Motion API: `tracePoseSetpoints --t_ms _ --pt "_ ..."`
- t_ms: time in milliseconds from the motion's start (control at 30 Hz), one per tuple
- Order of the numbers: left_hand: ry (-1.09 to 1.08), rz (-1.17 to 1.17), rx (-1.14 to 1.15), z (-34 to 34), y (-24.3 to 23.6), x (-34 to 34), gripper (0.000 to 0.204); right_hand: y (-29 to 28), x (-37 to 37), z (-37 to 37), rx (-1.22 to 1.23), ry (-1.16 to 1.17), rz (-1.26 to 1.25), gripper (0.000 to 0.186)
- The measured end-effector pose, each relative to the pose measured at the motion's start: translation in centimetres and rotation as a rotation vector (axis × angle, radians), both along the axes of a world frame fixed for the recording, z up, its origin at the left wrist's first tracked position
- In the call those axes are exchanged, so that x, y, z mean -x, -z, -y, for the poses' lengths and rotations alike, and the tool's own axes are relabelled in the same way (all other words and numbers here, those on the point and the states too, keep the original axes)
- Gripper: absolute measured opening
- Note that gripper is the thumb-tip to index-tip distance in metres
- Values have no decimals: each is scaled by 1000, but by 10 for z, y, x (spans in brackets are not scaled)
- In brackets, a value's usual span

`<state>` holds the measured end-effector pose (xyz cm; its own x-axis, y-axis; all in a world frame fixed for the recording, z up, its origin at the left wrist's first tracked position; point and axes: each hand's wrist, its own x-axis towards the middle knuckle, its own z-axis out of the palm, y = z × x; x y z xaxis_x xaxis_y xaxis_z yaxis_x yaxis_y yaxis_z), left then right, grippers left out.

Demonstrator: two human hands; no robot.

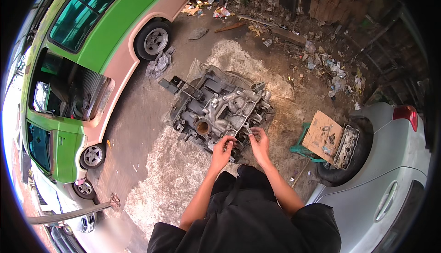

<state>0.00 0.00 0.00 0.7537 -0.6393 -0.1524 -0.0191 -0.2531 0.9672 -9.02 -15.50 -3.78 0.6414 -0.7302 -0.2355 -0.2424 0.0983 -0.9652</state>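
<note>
A grey metal engine block with cast pipes and a round brown opening sits on the ground before me. My left hand has its fingers curled at the block's front edge; what they hold, if anything, is hidden. Just right of it, my right hand grips a small silver wrench against the front right of the block. A dark bracket sticks out at the block's back left.
A green-and-pink van stands left, a silver car right. Beside the car are a tire, a green stool with cardboard and metal parts. Litter and planks lie along the back wall.
</note>
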Motion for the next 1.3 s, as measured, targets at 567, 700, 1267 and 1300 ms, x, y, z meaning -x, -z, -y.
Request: tracePoseSetpoints --t_ms 567,700,1267,1300 --pt "332 394 89 22 -48 -129 12 -38 -70 -29 352 279 -279 24" --pt "404 653 97 27 -43 -152 16 -38 -71 -35 338 338 -298 26" --pt "580 702 -34 39 -23 -176 21 -38 -62 -22 -30 598 104 23" --pt "580 702 -39 39 -23 -176 20 -37 -63 -22 -84 638 124 23"
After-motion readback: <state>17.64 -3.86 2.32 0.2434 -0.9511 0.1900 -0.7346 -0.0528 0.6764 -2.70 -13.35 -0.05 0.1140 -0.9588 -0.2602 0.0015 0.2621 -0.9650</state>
